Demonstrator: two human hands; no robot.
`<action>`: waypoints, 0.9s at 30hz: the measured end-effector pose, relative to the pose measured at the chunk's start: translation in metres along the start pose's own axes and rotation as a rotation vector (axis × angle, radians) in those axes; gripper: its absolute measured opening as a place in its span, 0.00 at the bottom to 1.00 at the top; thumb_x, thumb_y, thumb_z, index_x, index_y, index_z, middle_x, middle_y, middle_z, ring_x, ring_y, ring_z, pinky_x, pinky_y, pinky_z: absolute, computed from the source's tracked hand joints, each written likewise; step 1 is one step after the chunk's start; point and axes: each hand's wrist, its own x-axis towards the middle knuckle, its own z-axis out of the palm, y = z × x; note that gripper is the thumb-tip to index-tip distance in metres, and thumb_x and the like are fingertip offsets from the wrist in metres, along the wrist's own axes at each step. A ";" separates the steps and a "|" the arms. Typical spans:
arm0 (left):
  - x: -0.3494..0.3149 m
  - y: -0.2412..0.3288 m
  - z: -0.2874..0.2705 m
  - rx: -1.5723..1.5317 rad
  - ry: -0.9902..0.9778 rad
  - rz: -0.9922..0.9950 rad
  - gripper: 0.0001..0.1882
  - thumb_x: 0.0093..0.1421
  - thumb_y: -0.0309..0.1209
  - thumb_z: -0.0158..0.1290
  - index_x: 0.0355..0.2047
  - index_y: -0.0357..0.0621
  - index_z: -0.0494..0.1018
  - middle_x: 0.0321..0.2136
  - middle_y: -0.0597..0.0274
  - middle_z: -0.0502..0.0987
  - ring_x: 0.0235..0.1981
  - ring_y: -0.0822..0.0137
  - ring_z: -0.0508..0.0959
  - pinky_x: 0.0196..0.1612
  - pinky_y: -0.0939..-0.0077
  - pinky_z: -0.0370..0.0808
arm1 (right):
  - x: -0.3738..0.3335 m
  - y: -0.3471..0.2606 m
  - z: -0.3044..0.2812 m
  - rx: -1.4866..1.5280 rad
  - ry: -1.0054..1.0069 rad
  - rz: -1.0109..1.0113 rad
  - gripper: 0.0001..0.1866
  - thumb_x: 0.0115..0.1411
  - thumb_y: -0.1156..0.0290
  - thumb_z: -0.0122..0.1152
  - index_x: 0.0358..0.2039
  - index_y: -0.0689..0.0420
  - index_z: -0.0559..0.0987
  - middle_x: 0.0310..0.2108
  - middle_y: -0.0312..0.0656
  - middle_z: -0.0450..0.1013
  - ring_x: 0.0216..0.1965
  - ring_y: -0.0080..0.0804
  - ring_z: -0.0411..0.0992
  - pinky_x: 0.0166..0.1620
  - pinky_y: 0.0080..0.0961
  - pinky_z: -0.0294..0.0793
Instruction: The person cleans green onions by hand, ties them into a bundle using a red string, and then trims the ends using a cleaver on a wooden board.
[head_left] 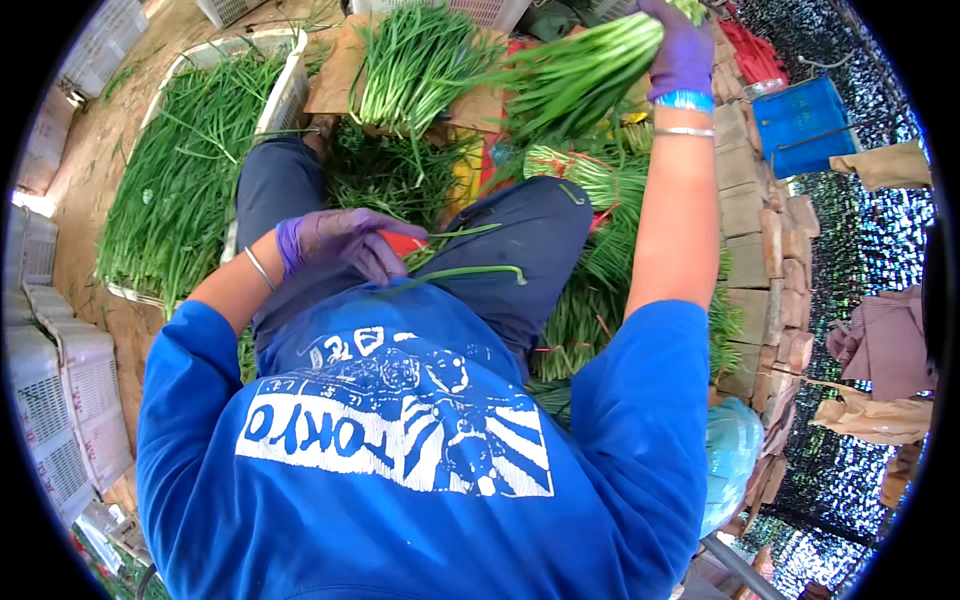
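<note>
My right hand (683, 55), in a purple glove, is raised at the far right and closed around the pale end of a bunch of garlic chives (580, 75). The green leaves hang out to the left. My left hand (345, 240), gloved in purple too, hovers over my lap with fingers stretched out and apart. A loose chive stalk (455, 272) lies by its fingertips, across my lap. Ahead, a pile of chives (420, 70) rests on a brown board (335, 75). Tied chive bundles (590, 180) are stacked beside my right leg.
A white crate (292, 90) heaped with chives stands at my left. Loose greens (390, 175) lie between my legs. More white crates (75, 380) line the far left. Bricks (745, 260) border the right side, with a blue container (805, 125) beyond them.
</note>
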 end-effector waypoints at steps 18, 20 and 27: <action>0.018 0.048 0.045 0.664 0.770 0.242 0.16 0.54 0.39 0.51 0.37 0.41 0.75 0.21 0.67 0.76 0.15 0.84 0.67 0.17 0.90 0.64 | 0.045 -0.068 0.053 -0.358 0.000 -0.112 0.13 0.38 0.75 0.59 0.28 0.65 0.75 0.22 0.42 0.72 0.23 0.31 0.70 0.30 0.25 0.70; 0.044 0.052 0.053 0.676 0.817 0.350 0.18 0.51 0.41 0.56 0.36 0.41 0.75 0.21 0.66 0.75 0.18 0.81 0.68 0.21 0.87 0.66 | 0.044 -0.065 0.060 -0.336 -0.015 -0.075 0.11 0.39 0.77 0.58 0.27 0.66 0.76 0.22 0.44 0.73 0.21 0.33 0.71 0.27 0.24 0.71; 0.090 0.088 0.079 0.630 0.706 0.413 0.15 0.55 0.38 0.51 0.38 0.41 0.74 0.21 0.68 0.73 0.18 0.83 0.67 0.21 0.89 0.65 | 0.045 -0.049 0.084 -0.068 -0.018 0.122 0.14 0.38 0.81 0.58 0.30 0.66 0.72 0.23 0.44 0.72 0.21 0.33 0.71 0.26 0.24 0.72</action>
